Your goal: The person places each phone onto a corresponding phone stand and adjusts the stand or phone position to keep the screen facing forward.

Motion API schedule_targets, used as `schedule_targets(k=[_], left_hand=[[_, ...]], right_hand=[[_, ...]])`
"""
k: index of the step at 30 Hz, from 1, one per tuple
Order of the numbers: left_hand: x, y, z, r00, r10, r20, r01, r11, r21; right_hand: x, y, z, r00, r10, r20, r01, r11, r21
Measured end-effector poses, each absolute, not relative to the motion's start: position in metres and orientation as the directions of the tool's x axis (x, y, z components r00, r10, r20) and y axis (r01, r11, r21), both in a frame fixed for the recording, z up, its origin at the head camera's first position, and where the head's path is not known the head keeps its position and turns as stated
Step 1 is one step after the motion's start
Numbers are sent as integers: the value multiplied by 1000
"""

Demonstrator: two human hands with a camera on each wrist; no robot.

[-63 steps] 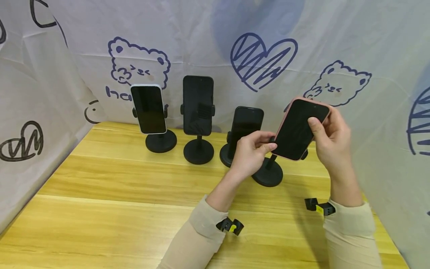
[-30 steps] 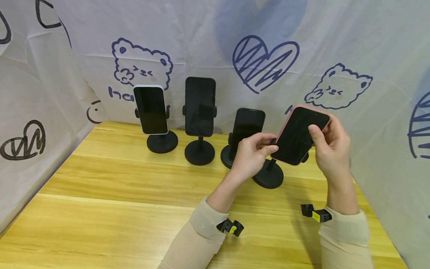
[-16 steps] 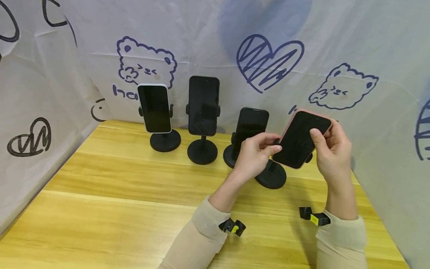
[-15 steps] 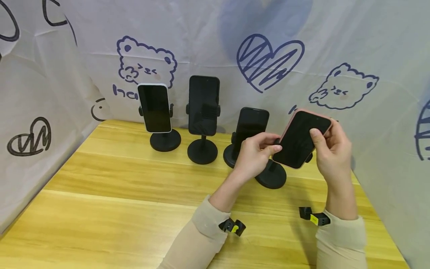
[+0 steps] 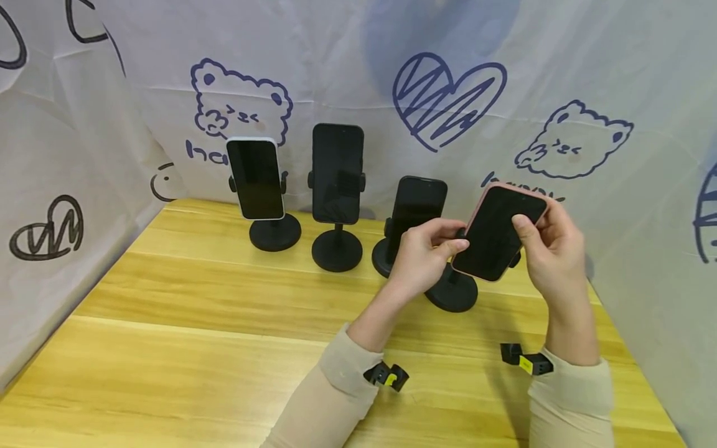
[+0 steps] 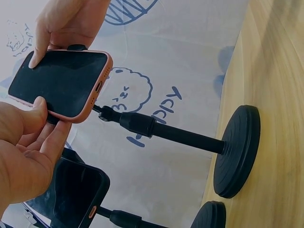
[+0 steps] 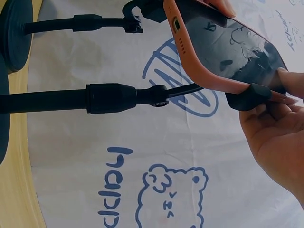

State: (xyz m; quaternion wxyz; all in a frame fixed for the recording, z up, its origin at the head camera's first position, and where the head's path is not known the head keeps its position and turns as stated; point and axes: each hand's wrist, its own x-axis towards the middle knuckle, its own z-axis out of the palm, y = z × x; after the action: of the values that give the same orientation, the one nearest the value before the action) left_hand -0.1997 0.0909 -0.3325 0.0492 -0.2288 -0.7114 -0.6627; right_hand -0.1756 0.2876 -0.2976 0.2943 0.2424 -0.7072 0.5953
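Observation:
A smartphone in a pink case [image 5: 500, 231], its dark screen toward me, leans at a tilt against the clamp of the rightmost black phone stand [image 5: 452, 291]. My right hand [image 5: 556, 258] holds its upper right side, thumb on the screen and fingers behind. With thumb and fingers, my left hand [image 5: 421, 256] pinches the stand's left clamp arm at the phone's lower left edge. In the left wrist view the stand's post [image 6: 187, 137] rises from its round base. The right wrist view shows the other clamp arm [image 7: 249, 96] against the phone's case, next to my right hand.
To the left, three more phones stand in black holders: a white-edged phone [image 5: 256, 179], a tall dark phone [image 5: 337, 174] and a smaller dark phone [image 5: 419, 202] partly behind my left hand. A wooden table [image 5: 185, 361] meets a white cloth backdrop [image 5: 347, 56] with drawings.
Over two seconds the pink-cased phone has come down a little into the stand's clamp with my right hand. My left hand keeps its pinch at the clamp. The head view has shifted slightly.

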Motion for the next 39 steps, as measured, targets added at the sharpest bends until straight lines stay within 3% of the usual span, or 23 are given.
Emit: schedule_targets(k=[11,28,39], left_hand=[[-199,91,-333,-887,257,384,399,9,917],[-201,88,-333,-891,272,363,384,27,923],[-195,86,-330,-899,299,320,343,25,939]], right_hand=[[-174,289,-299,-730,7,684,-673,172,-720],[-169,280,-299,-782,71,619,-560,355,-748],[-173,272,-301,-787,163,595,-563,204,-801]])
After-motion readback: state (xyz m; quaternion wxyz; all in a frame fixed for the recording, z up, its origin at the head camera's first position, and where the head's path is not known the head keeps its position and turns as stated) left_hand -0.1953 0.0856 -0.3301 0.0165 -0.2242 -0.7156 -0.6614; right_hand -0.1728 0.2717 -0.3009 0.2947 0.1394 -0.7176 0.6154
